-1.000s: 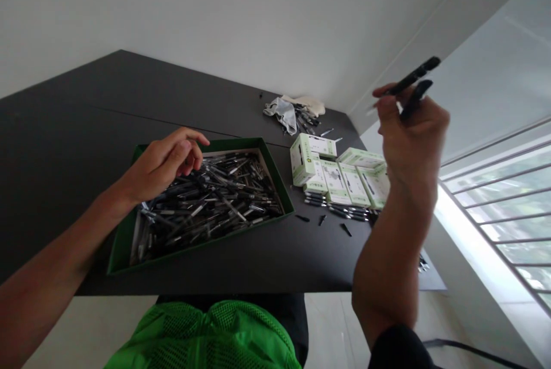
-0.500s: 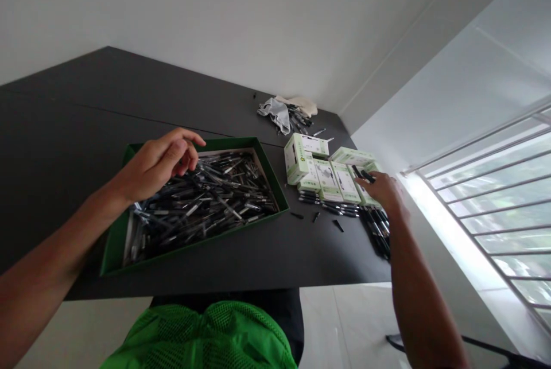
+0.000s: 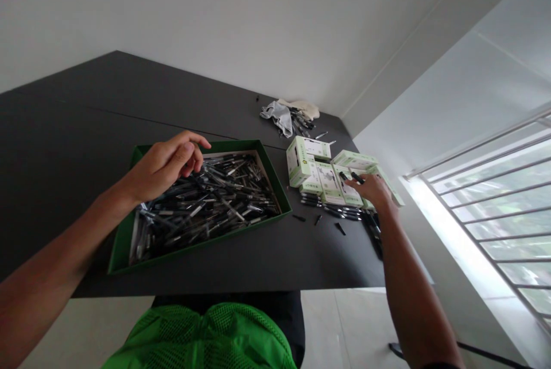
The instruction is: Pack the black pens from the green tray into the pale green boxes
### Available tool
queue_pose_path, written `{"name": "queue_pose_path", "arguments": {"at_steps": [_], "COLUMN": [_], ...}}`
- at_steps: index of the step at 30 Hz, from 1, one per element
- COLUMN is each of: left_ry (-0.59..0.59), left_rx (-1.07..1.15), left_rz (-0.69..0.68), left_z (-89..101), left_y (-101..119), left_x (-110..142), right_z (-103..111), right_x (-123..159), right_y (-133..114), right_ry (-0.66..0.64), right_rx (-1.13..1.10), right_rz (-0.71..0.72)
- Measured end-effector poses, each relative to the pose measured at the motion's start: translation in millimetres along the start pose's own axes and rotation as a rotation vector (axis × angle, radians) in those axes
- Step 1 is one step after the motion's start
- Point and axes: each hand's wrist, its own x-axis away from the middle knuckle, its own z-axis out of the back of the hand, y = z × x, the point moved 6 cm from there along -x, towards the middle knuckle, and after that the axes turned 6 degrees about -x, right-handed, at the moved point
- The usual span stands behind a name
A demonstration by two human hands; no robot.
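Observation:
My left hand (image 3: 170, 162) hovers over the far left part of a green box (image 3: 112, 254) full of loose pens (image 3: 206, 202). Its index finger is stretched out, the other fingers half curl, and I see nothing held in it. Over at the right, my right hand (image 3: 375, 190) is closed on pens (image 3: 357, 178), whose dark ends stick out past the fingertips. It is above several white and light-green pen boxes (image 3: 329, 179). Pens in rows (image 3: 338, 212) lie along the near side of these boxes, partly hidden by my right wrist.
Small black pieces (image 3: 340, 229) lie on the dark table (image 3: 258, 260) between the green box and the pen rows. Behind the pen boxes are a grey and cream cloth (image 3: 279, 116) and more loose pens (image 3: 302, 122). A barred window (image 3: 503, 214) is at the right.
My right hand has moved left across the pen boxes with the pens still in it. My left hand keeps its place over the green box; the view has shifted slightly.

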Motion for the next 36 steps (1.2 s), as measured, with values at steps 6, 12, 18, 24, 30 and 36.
{"name": "queue_pose_path", "arguments": {"at_steps": [6, 12, 18, 24, 30, 36], "left_ry": [0.003, 0.001, 0.005, 0.013, 0.013, 0.008], "left_rx": [0.014, 0.018, 0.009, -0.031, -0.040, -0.030], "left_rz": [-0.008, -0.009, -0.008, -0.015, -0.018, -0.023], "left_z": [1.0, 0.2, 0.8, 1.2, 0.6, 0.2], "left_y": [-1, -1, 0, 2, 4, 4], "left_x": [1, 1, 1, 0, 0, 0], "right_z": [7, 8, 9, 4, 5, 4], "right_x": [5, 25, 39, 43, 44, 48], "right_y": [-5, -25, -34, -36, -39, -41], "right_ry": [0.087, 0.133, 0.219, 0.264, 0.289, 0.312], "right_rx": [-0.129, -0.265, -0.308, -0.329, -0.335, -0.295], "right_rz": [0.089, 0.224, 0.266, 0.255, 0.288, 0.263]}}
